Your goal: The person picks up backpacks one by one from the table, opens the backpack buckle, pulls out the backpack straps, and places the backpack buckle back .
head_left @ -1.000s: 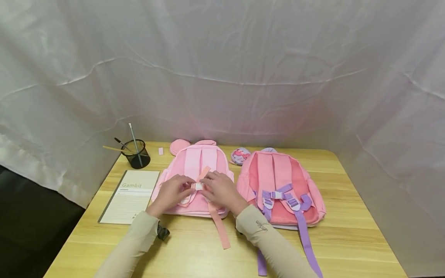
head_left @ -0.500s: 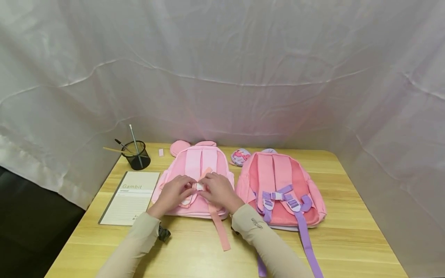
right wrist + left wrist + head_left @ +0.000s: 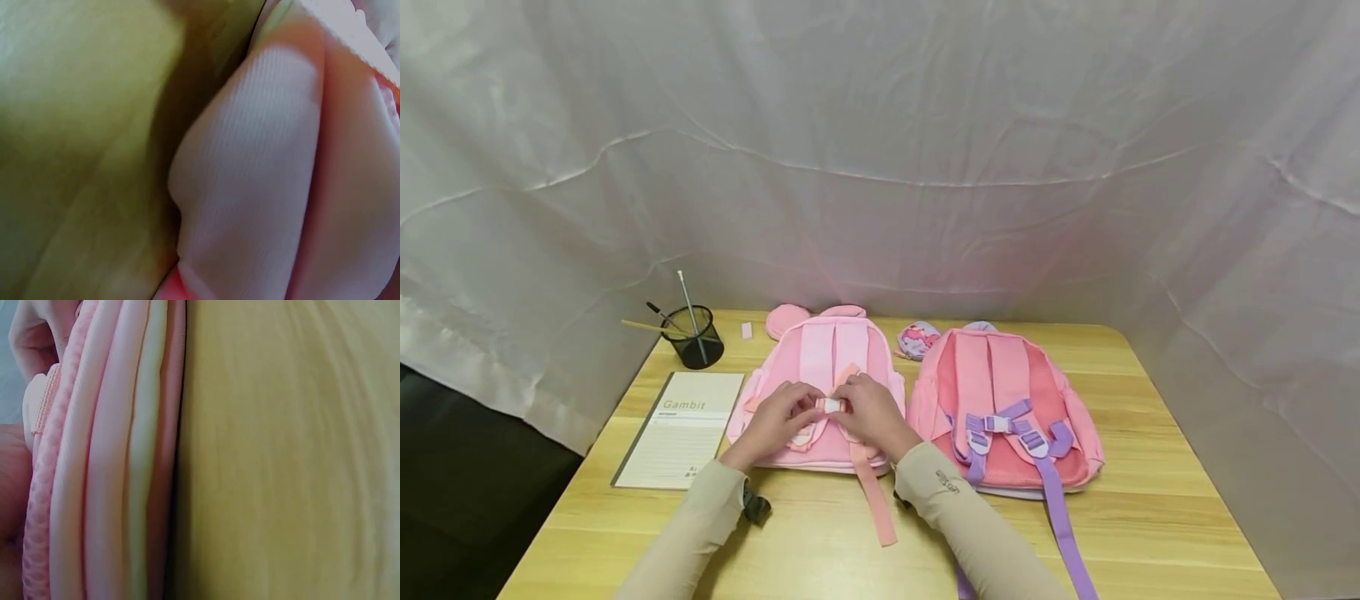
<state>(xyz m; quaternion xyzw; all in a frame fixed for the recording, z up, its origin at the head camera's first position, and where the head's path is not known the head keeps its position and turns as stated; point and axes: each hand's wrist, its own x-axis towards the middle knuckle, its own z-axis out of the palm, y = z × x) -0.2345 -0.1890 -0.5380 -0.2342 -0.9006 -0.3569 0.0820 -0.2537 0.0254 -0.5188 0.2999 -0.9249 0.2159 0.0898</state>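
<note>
A light pink backpack [image 3: 788,343] lies with its strap side up in the head view. Over its lower middle, my left hand [image 3: 781,415] pinches the left end of a white buckle [image 3: 831,406] on the peach chest strap. My right hand [image 3: 874,410] pinches the buckle's right end, its fingertips close to the left ones. A loose peach strap [image 3: 876,508] hangs below the right hand onto the table. In the left wrist view, the backpack's layered edge [image 3: 112,437] partly hides the fingers. The right wrist view shows mostly the bag's side [image 3: 250,150].
Right of my hands lies a coral-pink backpack [image 3: 1075,400] with purple straps [image 3: 1057,517] and a fastened white buckle [image 3: 997,422]. A notebook [image 3: 681,433], a black mesh pen cup [image 3: 702,343] and a small pink eraser [image 3: 747,331] stand on the left of the wooden table [image 3: 1150,500].
Both hands stay at the same buckle, with only slight finger movement. My right forearm has shifted a little to the left. The bags have not visibly moved on the table.
</note>
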